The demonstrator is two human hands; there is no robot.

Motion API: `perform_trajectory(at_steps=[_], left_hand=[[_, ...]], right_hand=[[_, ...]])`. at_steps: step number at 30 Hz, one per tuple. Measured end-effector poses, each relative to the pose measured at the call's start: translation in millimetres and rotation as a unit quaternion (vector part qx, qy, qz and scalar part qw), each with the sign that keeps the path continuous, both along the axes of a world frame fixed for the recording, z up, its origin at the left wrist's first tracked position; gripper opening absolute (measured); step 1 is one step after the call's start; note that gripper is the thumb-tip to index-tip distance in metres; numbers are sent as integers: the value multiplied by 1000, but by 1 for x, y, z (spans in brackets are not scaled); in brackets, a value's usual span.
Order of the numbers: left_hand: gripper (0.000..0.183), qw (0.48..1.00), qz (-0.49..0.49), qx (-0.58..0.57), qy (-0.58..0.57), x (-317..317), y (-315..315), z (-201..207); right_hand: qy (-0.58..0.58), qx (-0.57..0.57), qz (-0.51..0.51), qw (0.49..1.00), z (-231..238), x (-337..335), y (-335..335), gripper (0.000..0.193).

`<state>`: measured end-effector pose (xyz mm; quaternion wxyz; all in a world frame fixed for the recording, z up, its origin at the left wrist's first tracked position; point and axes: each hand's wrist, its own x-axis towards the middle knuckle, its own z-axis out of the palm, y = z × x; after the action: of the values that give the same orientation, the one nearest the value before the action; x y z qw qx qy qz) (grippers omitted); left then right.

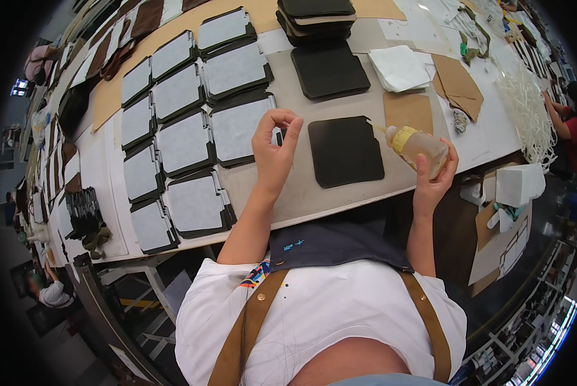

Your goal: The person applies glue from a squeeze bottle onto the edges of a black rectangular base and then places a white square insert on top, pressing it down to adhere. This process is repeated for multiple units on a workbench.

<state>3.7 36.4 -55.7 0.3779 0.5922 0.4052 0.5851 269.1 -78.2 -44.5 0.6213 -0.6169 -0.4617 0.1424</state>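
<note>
My right hand is wrapped round a translucent squeeze bottle with yellow round its neck. The bottle is tilted, its thin nozzle pointing up and left toward the notched corner of a black flat piece on the table. To the left of that piece my left hand is raised, thumb and forefinger curled toward each other in a pinch. Whether anything small is between those fingers cannot be made out. Rows of black-edged pieces with pale grey faces lie left of this hand, overlapping in part.
A pile of black pieces lies beyond the single one, with a taller stack behind it. White sheets and brown card pieces are at the right. White strips hang over the table's right end. Another person is at the far right.
</note>
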Motion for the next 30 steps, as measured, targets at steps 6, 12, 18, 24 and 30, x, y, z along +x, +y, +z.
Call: perform_trajectory(at_steps=[6, 12, 18, 24, 30], left_hand=[[11, 1000, -3, 2, 3, 0, 0, 1], [11, 1000, -2, 1, 0, 0, -1, 1], [12, 1000, -1, 2, -7, -1, -1, 3], [11, 1000, -19, -15, -4, -6, -2, 0], [11, 1000, -18, -11, -3, -6, -2, 0]], right_hand=[[6, 13, 17, 1000, 1, -6, -1, 56], [-38, 23, 43, 998, -1, -12, 2, 54], [-67, 32, 80, 994, 4, -29, 6, 55], [-65, 40, 122, 990, 2, -46, 12, 58], [-65, 55, 175, 981, -1, -63, 20, 62]])
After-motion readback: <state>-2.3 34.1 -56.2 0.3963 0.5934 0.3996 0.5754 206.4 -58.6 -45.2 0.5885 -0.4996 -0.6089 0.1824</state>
